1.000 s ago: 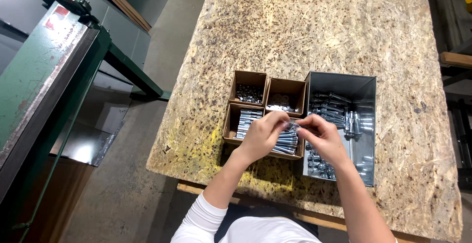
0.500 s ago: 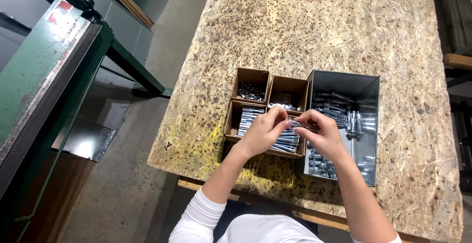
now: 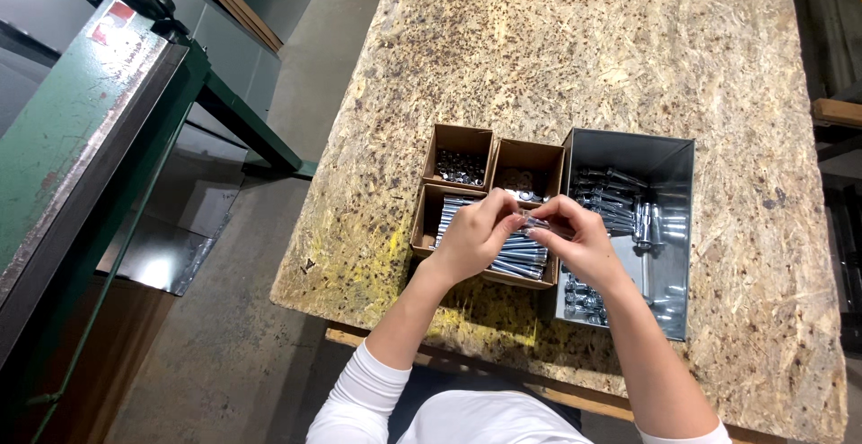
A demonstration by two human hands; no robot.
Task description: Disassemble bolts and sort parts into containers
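Note:
My left hand (image 3: 474,239) and my right hand (image 3: 579,239) meet above a long cardboard box (image 3: 422,227) full of silver bolts. Both pinch one bolt (image 3: 534,223) between their fingertips, held level over the box. Two smaller cardboard boxes stand just behind: the left one (image 3: 460,158) holds small dark nuts, the right one (image 3: 528,173) small washers or similar parts. A grey metal bin (image 3: 669,228) with several assembled bolts stands to the right of my right hand.
All boxes sit near the front edge of a chipboard table (image 3: 593,40). A green metal machine (image 3: 81,139) stands at the left across a grey floor aisle (image 3: 224,336). Dark shelving shows at the right edge.
Both hands stay together over the long box. Their fingers have shifted slightly around the bolt; the camera view has barely moved.

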